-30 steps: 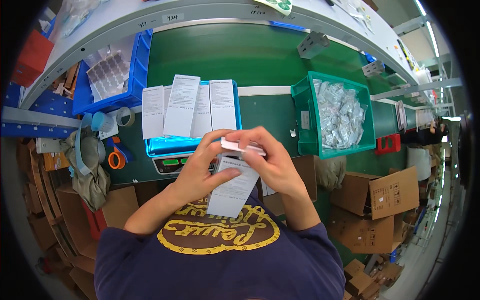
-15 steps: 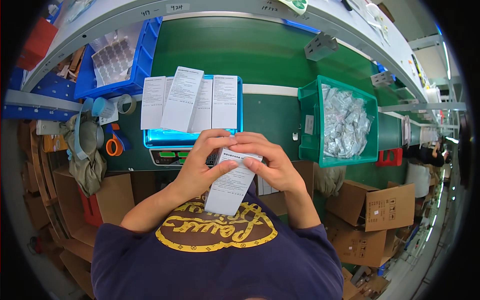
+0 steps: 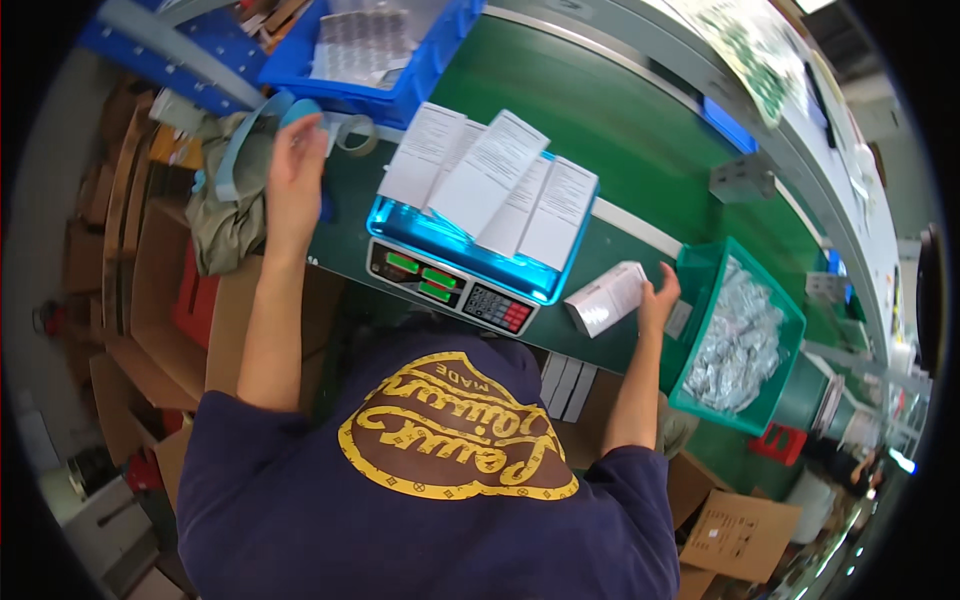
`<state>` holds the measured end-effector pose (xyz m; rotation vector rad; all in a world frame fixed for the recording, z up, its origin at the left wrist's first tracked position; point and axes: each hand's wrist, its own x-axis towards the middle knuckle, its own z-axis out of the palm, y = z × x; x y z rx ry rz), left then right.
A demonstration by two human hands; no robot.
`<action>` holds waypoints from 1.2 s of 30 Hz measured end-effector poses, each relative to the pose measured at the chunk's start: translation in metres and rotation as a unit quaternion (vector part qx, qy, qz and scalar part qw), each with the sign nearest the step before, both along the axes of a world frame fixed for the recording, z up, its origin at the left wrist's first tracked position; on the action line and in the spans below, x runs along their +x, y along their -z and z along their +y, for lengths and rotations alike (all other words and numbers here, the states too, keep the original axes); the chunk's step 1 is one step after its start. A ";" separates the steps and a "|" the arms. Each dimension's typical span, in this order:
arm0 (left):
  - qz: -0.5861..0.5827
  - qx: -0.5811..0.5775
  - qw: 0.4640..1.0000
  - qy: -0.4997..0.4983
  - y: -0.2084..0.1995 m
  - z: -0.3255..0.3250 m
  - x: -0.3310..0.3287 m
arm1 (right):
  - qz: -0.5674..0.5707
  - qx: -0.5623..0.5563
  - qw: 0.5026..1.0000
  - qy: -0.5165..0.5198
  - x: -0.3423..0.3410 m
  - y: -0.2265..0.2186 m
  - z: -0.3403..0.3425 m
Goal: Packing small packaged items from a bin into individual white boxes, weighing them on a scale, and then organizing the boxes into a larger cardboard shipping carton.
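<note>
My left hand is raised at the far left, beside a light blue tape loop; it is slightly blurred, its fingers extended and seemingly empty. A white printed box lies on the green table between the scale and a green bin. My right hand is at the box's right end, thumb and forefinger apart; the thumb is close to the box, and I cannot tell whether it touches. Several white printed boxes lie on the blue tray of a weighing scale, one across the others.
The green bin at the right holds many small clear bags. A blue crate with sheets stands at the back left, near a tape roll. A metal shelf beam crosses above the table. Cardboard boxes stand below.
Both hands have left the white box, which was held before my chest and now lies on the table at the right. My left hand has swung to the far left. The view has turned.
</note>
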<state>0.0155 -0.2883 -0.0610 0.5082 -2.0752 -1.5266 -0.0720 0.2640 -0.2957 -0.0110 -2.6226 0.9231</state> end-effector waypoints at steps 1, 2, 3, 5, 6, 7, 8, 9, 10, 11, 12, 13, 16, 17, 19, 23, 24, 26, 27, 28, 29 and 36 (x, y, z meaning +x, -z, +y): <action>0.041 -0.009 0.999 -0.029 -0.003 -0.014 0.008 | -0.009 0.008 0.999 0.038 0.001 -0.020 -0.011; 0.044 -0.004 0.997 -0.059 -0.010 -0.021 0.016 | -0.025 -0.129 0.990 0.043 0.003 -0.038 -0.021; 0.040 -0.005 0.997 -0.069 -0.009 -0.027 0.024 | -0.043 -0.263 0.963 0.048 0.005 -0.054 -0.031; 0.035 0.052 0.990 -0.129 -0.005 -0.039 0.032 | -0.073 -0.333 0.939 0.045 0.010 -0.082 -0.059; 0.031 0.077 0.988 -0.128 -0.001 -0.037 0.031 | -0.097 -0.395 0.913 0.030 0.010 -0.091 -0.074; 0.023 0.090 0.989 -0.112 0.000 -0.032 0.028 | -0.120 -0.453 0.883 0.014 0.008 -0.100 -0.090; 0.015 0.103 0.990 -0.095 0.001 -0.026 0.024 | -0.139 -0.457 0.878 -0.020 0.007 -0.110 -0.106; -0.002 0.080 0.995 -0.061 0.005 -0.024 0.019 | -0.140 -0.453 0.880 -0.020 0.007 -0.124 -0.122; -0.001 0.085 0.995 -0.061 0.007 -0.023 0.012 | -0.156 -0.439 0.884 -0.036 0.007 -0.144 -0.141; -0.003 0.054 0.998 -0.035 0.008 -0.023 0.004 | -0.172 -0.424 0.888 -0.053 0.008 -0.161 -0.158; -0.003 0.024 1.000 -0.006 0.009 -0.022 -0.005 | -0.169 -0.420 0.890 -0.051 0.008 -0.174 -0.169; 0.001 0.028 1.000 -0.004 0.012 -0.020 -0.013 | -0.177 -0.395 0.900 -0.058 0.007 -0.184 -0.179; -0.089 -0.220 0.968 0.084 0.027 -0.001 -0.048 | -0.178 -0.321 0.923 -0.117 -0.001 -0.181 -0.217; -0.174 -0.370 0.905 0.116 0.033 0.013 -0.059 | -0.167 -0.261 0.939 -0.149 -0.004 -0.174 -0.237; -0.214 -0.407 0.861 0.218 0.048 0.046 -0.074 | -0.194 -0.182 0.949 -0.168 0.011 -0.190 -0.303; 0.047 -0.120 0.956 0.264 0.065 0.077 -0.043 | -0.052 -0.358 0.919 -0.154 0.052 -0.197 -0.357; 0.047 -0.089 0.955 0.280 0.050 0.069 -0.029 | -0.031 -0.386 0.905 -0.175 0.062 -0.208 -0.360; 0.030 0.104 0.947 0.304 0.014 0.039 0.003 | -0.052 -0.429 0.867 -0.249 0.071 -0.222 -0.351; 0.014 0.260 0.918 0.298 0.006 0.017 0.013 | -0.097 -0.406 0.859 -0.294 0.067 -0.231 -0.333; 0.029 0.286 0.919 0.272 0.015 -0.009 0.016 | -0.045 -0.109 0.968 -0.221 0.054 -0.229 -0.320; 0.055 0.273 0.931 0.237 0.027 -0.029 0.012 | -0.052 -0.058 0.986 -0.149 0.040 -0.218 -0.303; -0.072 0.133 0.943 0.297 0.107 -0.101 -0.049 | -0.263 -0.086 0.961 -0.010 0.004 -0.136 -0.243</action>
